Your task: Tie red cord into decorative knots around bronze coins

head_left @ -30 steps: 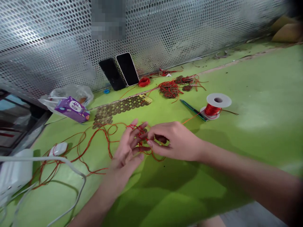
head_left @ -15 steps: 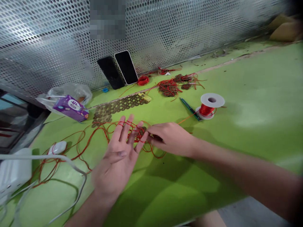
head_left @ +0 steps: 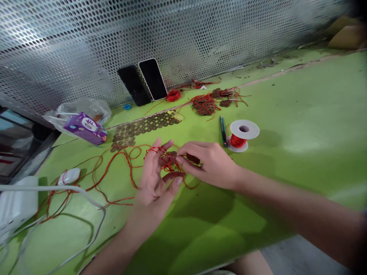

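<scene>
Red cord point(head_left: 155, 149) is looped around the fingers of my left hand point(head_left: 151, 183). Those fingers are bent inward, and the thumb reaches out to the right. Beside it my right hand point(head_left: 209, 162) is closed in a pinch at the left hand's fingertips, on what looks like the same cord. Just behind the fingers lies a tangle of red cord point(head_left: 169, 166) with a dark coin point(head_left: 172, 154), partly hidden. The spool of red cord point(head_left: 238, 141) stands right of my right hand, next to a green utility knife point(head_left: 223, 131).
Rows of holed coins point(head_left: 143, 128) lie behind my left hand, a yellow tool point(head_left: 175, 115) at their end. Farther back are strung coins point(head_left: 204, 105), a cord coil point(head_left: 173, 95) and two phones point(head_left: 153, 79). Leftward are a purple carton point(head_left: 86, 128), white case point(head_left: 69, 176) and white cable point(head_left: 94, 206).
My left hand's fingers have bent from spread to curled, and its thumb has swung right. The spool has shifted left and nearer, and the knife has turned more upright.
</scene>
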`<state>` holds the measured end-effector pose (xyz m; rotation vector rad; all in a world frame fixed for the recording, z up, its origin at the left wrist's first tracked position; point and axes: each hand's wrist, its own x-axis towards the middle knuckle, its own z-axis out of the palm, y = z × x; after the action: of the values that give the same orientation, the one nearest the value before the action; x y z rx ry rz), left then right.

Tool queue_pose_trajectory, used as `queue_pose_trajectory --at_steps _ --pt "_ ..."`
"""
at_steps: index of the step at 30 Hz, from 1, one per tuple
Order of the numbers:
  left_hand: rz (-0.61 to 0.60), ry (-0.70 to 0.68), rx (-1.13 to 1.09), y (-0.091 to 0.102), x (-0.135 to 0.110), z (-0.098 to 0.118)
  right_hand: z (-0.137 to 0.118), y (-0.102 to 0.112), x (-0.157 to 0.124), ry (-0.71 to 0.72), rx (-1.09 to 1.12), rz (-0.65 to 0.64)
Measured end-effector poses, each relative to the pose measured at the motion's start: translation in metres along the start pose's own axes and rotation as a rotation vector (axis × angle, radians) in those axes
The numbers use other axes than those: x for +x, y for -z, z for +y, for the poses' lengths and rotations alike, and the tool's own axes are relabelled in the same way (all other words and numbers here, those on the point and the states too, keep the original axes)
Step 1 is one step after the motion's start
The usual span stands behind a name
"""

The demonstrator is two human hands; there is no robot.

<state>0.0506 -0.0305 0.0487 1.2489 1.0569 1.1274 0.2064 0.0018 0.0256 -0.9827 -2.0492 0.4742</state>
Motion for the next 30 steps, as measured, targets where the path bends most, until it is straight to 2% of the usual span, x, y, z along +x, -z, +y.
queue_pose_trajectory --at_steps 3,5,9,11,13,17,20,24,28,30 --pt "0.070 -0.027 0.039 0.002 0.000 -0.001 0.003 -0.006 0.001 -0.079 0.050 -0.012" --pt "0.089 -0.072 0.052 0.006 0.002 -0.003 0.004 -0.009 0.001 -0.107 0.035 -0.066" --pt "0.076 -0.078 0.000 0.010 0.005 -0.004 0.001 -0.013 0.000 -0.043 -0.084 -0.241" --pt "0.109 -0.035 -0.058 0.008 0.007 -0.003 -0.001 -0.013 0.000 -0.003 -0.146 -0.268" --pt "0.162 0.006 -0.115 0.006 0.009 -0.001 -0.003 -0.013 -0.002 0.019 -0.180 -0.238" --pt "0.218 0.062 -0.201 0.006 0.011 -0.002 -0.005 -0.015 -0.004 0.013 -0.184 -0.059" --pt "0.235 0.140 -0.293 0.009 0.012 -0.005 -0.005 -0.018 -0.006 0.117 -0.216 0.035" --pt "0.286 0.262 -0.436 0.010 0.014 -0.003 -0.003 -0.025 -0.009 0.229 -0.259 0.079" --pt "0.364 0.362 -0.533 0.008 0.012 0.005 -0.002 -0.030 -0.010 0.253 -0.289 0.109" --pt "0.362 0.357 -0.568 0.007 0.009 0.008 -0.002 -0.031 -0.009 0.257 -0.318 0.119"
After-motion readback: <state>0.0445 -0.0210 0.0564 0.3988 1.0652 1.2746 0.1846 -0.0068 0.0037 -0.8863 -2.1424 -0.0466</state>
